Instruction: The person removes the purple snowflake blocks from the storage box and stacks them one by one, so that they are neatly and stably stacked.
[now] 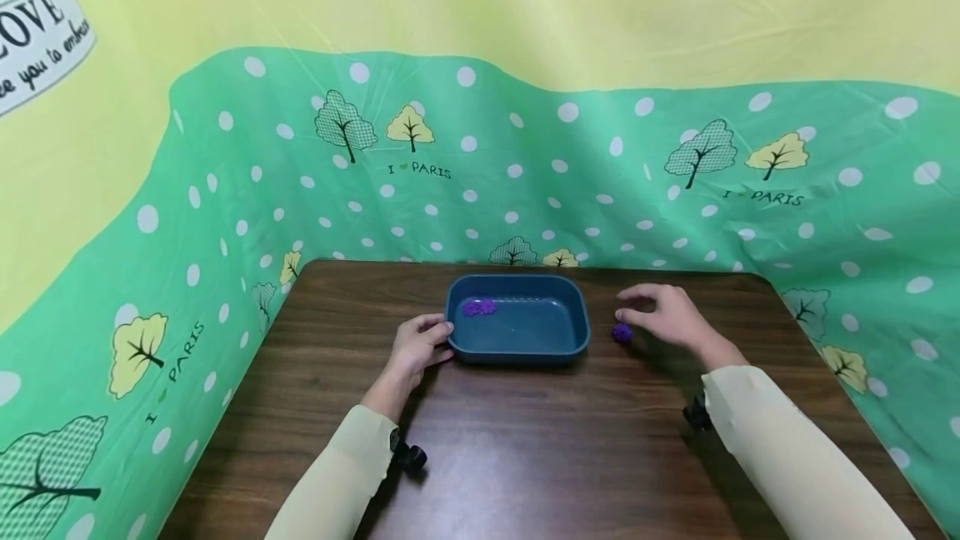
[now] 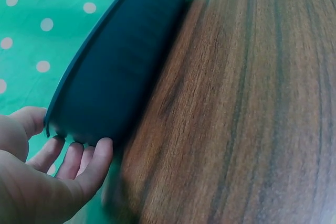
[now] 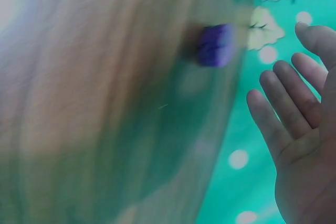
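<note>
— Where do we find the hands?

— At a dark wooden table [image 1: 525, 440], we see a person's left hand [image 1: 415, 347] grip the left end of a blue tray [image 1: 517, 354], thumb at the rim, fingers against the outer wall.

— And the right?

— We see the right hand [image 1: 670, 315] poised to the tray's right, thumb and fingers spread apart and holding nothing. A knobbly purple piece [image 1: 622, 332] sits on the wood just beside the thumb; our right wrist view shows it blurred, apart from the hand.

— What lies in the tray?

— We make out two purple flower shapes [image 1: 487, 306] side by side toward its left end; whether they touch, we cannot tell. Pale sleeves [image 1: 322, 473] cover both forearms, and a green-and-yellow cloth [image 1: 525, 140] printed with trees and dots hangs behind
</note>
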Available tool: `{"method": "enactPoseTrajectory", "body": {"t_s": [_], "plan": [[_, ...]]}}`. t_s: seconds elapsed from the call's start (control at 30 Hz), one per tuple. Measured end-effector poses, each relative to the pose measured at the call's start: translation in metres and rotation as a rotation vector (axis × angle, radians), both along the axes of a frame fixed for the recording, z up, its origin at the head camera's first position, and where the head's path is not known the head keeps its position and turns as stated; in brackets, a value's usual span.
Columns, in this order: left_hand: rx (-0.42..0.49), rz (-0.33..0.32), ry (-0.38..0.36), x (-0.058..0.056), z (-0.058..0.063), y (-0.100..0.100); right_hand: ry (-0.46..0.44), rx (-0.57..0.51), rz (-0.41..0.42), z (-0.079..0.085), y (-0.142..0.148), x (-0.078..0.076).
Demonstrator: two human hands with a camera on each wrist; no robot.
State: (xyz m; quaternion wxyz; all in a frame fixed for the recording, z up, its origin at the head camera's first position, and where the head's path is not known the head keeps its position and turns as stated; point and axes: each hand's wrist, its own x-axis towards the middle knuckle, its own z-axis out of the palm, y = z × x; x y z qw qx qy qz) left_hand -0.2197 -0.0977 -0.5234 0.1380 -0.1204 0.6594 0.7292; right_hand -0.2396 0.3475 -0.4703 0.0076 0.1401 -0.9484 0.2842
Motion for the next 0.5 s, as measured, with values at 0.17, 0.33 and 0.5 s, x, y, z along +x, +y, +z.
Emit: {"method": "enactPoseTrajectory", "body": {"t_s": [0.17, 0.33, 0.5], "plan": [[0.013, 0.003, 0.030, 0.001, 0.001, 0.000, 0.037, -0.025, 0.052, 0.017, -0.025, -0.008], [0.019, 0.004, 0.036, 0.002, 0.001, 0.000, 0.056, -0.045, 0.118, 0.022, -0.054, -0.014], [0.024, 0.005, 0.033, 0.002, 0.000, 0.000, 0.070, -0.053, 0.158, 0.021, -0.081, -0.019]]}}
